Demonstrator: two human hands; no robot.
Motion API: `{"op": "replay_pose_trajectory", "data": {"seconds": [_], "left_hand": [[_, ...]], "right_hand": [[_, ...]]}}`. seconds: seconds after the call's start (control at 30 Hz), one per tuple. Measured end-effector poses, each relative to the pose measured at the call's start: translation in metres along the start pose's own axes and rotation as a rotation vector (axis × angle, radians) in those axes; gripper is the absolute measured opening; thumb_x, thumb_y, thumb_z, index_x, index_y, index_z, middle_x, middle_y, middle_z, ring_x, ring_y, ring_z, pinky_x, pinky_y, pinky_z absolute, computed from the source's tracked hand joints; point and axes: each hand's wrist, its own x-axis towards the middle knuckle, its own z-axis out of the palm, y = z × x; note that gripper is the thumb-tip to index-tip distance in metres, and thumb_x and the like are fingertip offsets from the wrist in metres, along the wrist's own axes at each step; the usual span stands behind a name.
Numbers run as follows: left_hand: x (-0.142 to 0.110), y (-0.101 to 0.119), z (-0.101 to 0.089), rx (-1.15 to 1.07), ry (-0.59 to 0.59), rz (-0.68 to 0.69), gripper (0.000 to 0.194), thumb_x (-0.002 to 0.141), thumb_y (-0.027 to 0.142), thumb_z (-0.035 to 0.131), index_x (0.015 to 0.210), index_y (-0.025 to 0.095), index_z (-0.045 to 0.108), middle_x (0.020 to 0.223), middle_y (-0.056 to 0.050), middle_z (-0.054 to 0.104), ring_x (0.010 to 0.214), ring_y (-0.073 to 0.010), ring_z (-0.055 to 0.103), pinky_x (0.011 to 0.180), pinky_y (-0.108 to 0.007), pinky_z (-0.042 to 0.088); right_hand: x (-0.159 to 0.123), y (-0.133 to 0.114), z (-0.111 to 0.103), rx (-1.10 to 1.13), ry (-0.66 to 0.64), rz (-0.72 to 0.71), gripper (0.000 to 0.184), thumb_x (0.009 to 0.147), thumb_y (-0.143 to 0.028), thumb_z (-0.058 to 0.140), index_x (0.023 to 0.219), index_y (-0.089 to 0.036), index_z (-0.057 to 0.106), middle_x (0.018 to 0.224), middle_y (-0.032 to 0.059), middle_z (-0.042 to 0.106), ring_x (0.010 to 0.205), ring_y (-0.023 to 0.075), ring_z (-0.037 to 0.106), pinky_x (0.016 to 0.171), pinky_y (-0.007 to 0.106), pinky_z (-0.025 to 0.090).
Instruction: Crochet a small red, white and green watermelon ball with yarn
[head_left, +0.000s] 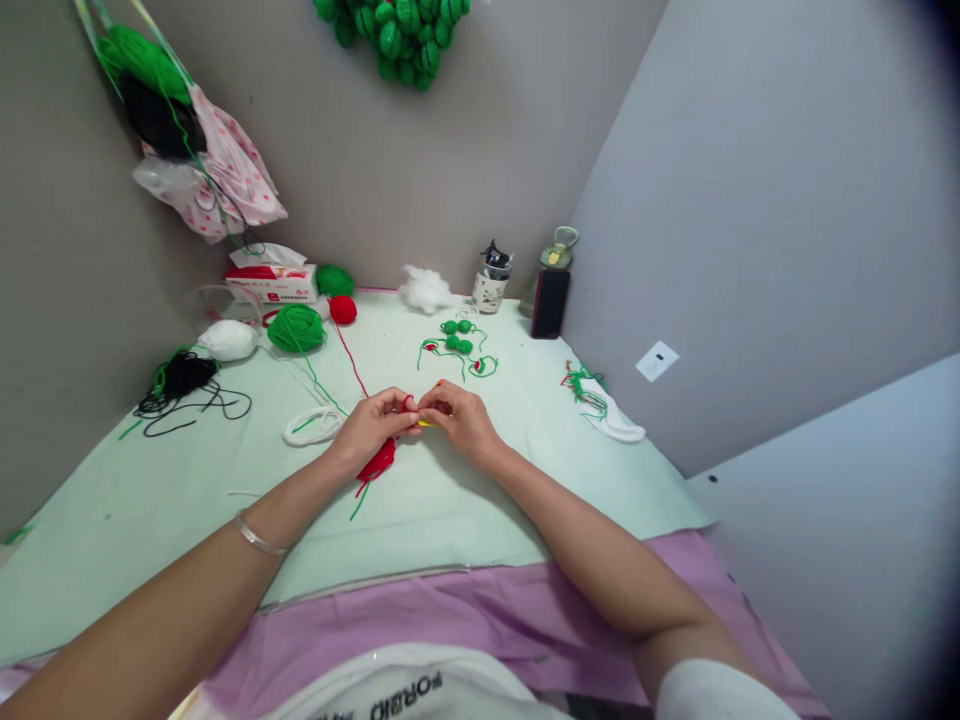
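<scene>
My left hand [379, 422] is closed in a pinch on red yarn [407, 403], with a loop round a finger. A red strand rises from behind this hand to the red yarn ball [343, 310]. Below the fingers hangs a red crocheted piece [377, 461] with green and red tails. My right hand [459, 415] meets the left at the fingertips and is closed on a slim yellow tool, seemingly a crochet hook [426, 422]. Most of it is hidden by the fingers. Just left of my left hand lies a coil of white yarn [313, 426].
Green yarn [296, 328], black yarn [184, 378] and a tissue box [274, 284] are at the left. Small green crocheted pieces [459, 344], white stuffing [426, 289], a cup [490, 290] and a phone [550, 303] stand or lie farther back. A white piece [615, 415] lies right.
</scene>
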Motion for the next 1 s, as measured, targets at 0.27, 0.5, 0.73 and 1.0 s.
{"op": "replay_pose_trajectory", "data": {"seconds": [0.27,0.5,0.73,1.0], "left_hand": [[0.001,-0.001,-0.002,-0.020,0.002,-0.007,0.041,0.059,0.032,0.098,0.080,0.017,0.066,0.078,0.001,0.071,0.072,-0.0144,0.071,0.077,-0.030,0.061],[0.003,-0.005,-0.005,-0.002,0.004,-0.033,0.032,0.071,0.024,0.092,0.085,0.016,0.064,0.078,0.003,0.071,0.074,-0.0151,0.072,0.078,-0.032,0.061],[0.004,-0.009,-0.011,0.064,-0.016,-0.115,0.012,0.096,0.025,0.070,0.099,0.013,0.069,0.096,-0.003,0.073,0.083,-0.0175,0.071,0.074,-0.035,0.061],[0.005,-0.007,-0.011,0.000,-0.011,-0.103,0.029,0.072,0.027,0.093,0.082,0.017,0.068,0.085,0.000,0.073,0.078,-0.0158,0.073,0.081,-0.030,0.058]], "right_hand": [[0.000,0.000,0.001,-0.022,-0.030,-0.026,0.015,0.090,-0.010,0.065,0.091,-0.019,0.076,0.089,0.0024,0.065,0.077,0.0140,0.058,0.075,0.028,0.044],[0.000,0.001,0.001,-0.033,-0.046,-0.042,0.023,0.091,-0.006,0.064,0.095,-0.023,0.079,0.089,0.0016,0.066,0.080,0.0145,0.059,0.076,0.028,0.045],[-0.001,0.002,0.002,0.001,-0.014,-0.067,0.022,0.090,-0.007,0.068,0.091,-0.025,0.080,0.084,-0.0003,0.061,0.076,0.0133,0.058,0.074,0.027,0.045],[-0.003,-0.002,-0.001,0.047,-0.006,-0.092,0.019,0.093,-0.012,0.062,0.099,-0.024,0.076,0.092,0.0012,0.068,0.080,0.0142,0.062,0.075,0.027,0.048]]}}
